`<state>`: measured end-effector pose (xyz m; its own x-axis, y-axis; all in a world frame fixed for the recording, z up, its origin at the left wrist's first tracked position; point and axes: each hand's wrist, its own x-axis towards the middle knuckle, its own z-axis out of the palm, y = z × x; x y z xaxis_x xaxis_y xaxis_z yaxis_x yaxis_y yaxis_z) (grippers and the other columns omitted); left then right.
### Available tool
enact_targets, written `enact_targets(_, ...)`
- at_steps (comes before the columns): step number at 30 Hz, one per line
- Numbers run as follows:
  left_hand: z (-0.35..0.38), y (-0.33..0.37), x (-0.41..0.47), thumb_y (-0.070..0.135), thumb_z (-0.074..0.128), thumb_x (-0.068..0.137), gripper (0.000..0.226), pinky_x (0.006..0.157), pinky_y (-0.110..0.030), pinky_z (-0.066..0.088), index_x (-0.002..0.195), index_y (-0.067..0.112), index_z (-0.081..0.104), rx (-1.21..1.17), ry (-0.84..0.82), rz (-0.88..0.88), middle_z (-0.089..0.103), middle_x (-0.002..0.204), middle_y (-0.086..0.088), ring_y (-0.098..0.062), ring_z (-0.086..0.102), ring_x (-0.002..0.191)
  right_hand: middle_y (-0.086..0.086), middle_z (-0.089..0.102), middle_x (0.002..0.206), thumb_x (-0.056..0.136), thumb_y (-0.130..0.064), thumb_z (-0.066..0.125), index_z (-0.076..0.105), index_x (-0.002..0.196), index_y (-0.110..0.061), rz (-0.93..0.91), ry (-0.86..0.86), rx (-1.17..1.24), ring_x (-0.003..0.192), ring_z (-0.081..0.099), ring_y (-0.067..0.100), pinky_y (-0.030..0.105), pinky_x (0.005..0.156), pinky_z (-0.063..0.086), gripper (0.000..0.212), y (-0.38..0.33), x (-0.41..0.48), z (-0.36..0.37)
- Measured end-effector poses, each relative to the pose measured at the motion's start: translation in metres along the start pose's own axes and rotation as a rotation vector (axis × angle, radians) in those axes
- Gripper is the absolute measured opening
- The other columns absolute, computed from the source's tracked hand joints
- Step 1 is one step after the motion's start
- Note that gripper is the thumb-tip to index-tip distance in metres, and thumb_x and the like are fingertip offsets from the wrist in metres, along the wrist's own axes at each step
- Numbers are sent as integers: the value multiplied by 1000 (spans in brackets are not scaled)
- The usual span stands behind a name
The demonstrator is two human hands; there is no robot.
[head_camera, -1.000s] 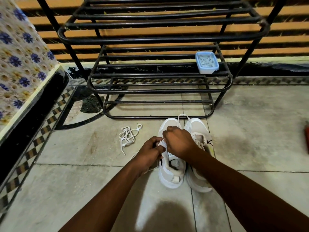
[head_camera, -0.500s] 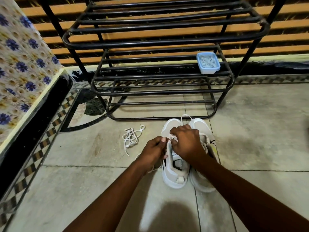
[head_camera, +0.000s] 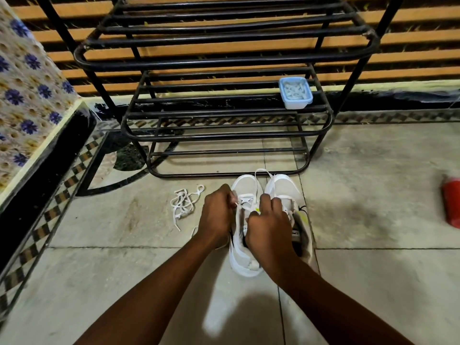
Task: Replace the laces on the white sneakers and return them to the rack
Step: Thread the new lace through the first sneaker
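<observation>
Standing far back, the black tubular metal rack (head_camera: 224, 61) faces the white mesh sneakers (head_camera: 245, 261) on the near floor (head_camera: 119, 275); left hand (head_camera: 216, 217) and right hand (head_camera: 270, 227) fingers pinch the left sneaker's white flat lace (head_camera: 245, 196); a tangled white lace (head_camera: 184, 205) lies left.

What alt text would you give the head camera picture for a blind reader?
A person's left hand and right hand pinch a flat white lace over one of two white fabric sneakers side by side on a tiled floor. A loose tangled white lace lies to their left; beyond stands a black metal rack holding a blue plastic box.
</observation>
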<state>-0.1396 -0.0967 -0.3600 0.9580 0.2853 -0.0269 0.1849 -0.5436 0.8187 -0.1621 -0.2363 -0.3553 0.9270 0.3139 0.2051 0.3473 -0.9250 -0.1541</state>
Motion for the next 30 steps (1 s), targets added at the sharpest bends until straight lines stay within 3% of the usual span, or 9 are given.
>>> enact_targets(5, -35, 27, 31, -3, 42, 98, 24, 68, -45, 63, 88, 18, 47, -442, 363, -32, 65, 76, -15, -29, 73, 69, 12, 58, 68, 54, -9, 59, 60, 52, -9, -43, 44, 80, 67, 59, 35, 35, 55, 50, 2, -1, -2, 6)
enact_targets(8, -52, 42, 40, 2, 36, 107, 22, 56, -36, 55, 93, 17, 43, -680, 336, -31, 60, 72, -10, -24, 63, 57, 12, 56, 61, 48, -2, 70, 59, 52, -8, -26, 4, 120, 60, 59, 35, 35, 53, 52, 14, -1, -4, 9)
enact_targets(13, -51, -4, 29, 19, 45, 90, 12, 68, -39, 42, 93, 18, 57, 503, -227, 618, 59, 87, -1, -27, 53, 81, 8, 54, 55, 41, 2, 84, 55, 51, -11, 61, -71, 190, 47, 58, 31, 26, 42, 44, 34, -2, -2, 15)
enact_targets(16, -41, -25, 25, 22, 70, 86, 7, 74, -37, 44, 91, 24, 74, 731, -208, 675, 65, 102, 6, -26, 52, 95, 7, 51, 50, 33, 4, 85, 51, 48, -11, 53, -72, 205, 40, 54, 29, 24, 38, 40, 40, -2, 0, 16)
enact_targets(20, -43, -7, 19, 33, 55, 94, 22, 98, -35, 41, 87, 25, 74, 178, 29, 460, 76, 102, 11, -15, 67, 104, 8, 49, 47, 30, 5, 85, 50, 48, -10, 40, -68, 234, 37, 51, 29, 22, 36, 37, 42, 0, -1, 15)
enact_targets(23, -42, 25, 15, 12, 47, 108, 26, 72, -42, 61, 85, 5, 56, -579, 48, 119, 69, 74, -2, -23, 69, 67, 7, 49, 45, 29, 3, 87, 49, 47, -11, 57, -84, 220, 34, 51, 29, 23, 34, 35, 44, 1, 0, 13)
enact_targets(25, -49, 39, 15, 14, 40, 112, 27, 53, -32, 48, 86, 9, 46, -760, 135, 59, 51, 66, -1, -15, 48, 53, 6, 48, 44, 27, 1, 87, 48, 45, -12, 64, -108, 208, 33, 50, 28, 22, 33, 33, 46, 0, 1, 11)
enact_targets(27, -62, 32, 25, 18, 43, 111, 26, 52, -30, 35, 85, 14, 45, -418, 188, 264, 47, 68, 0, -14, 41, 57, 5, 47, 43, 23, 0, 88, 47, 44, -12, 75, -97, 204, 31, 49, 28, 21, 32, 32, 48, 0, 2, 11)
enact_targets(30, -75, 6, 37, 28, 61, 97, 4, 54, -31, 40, 98, 26, 64, 726, 36, 728, 60, 87, 6, -20, 53, 84, 4, 46, 41, 19, -1, 89, 46, 42, -12, 90, -84, 199, 29, 48, 27, 22, 29, 32, 50, 0, 2, 6)
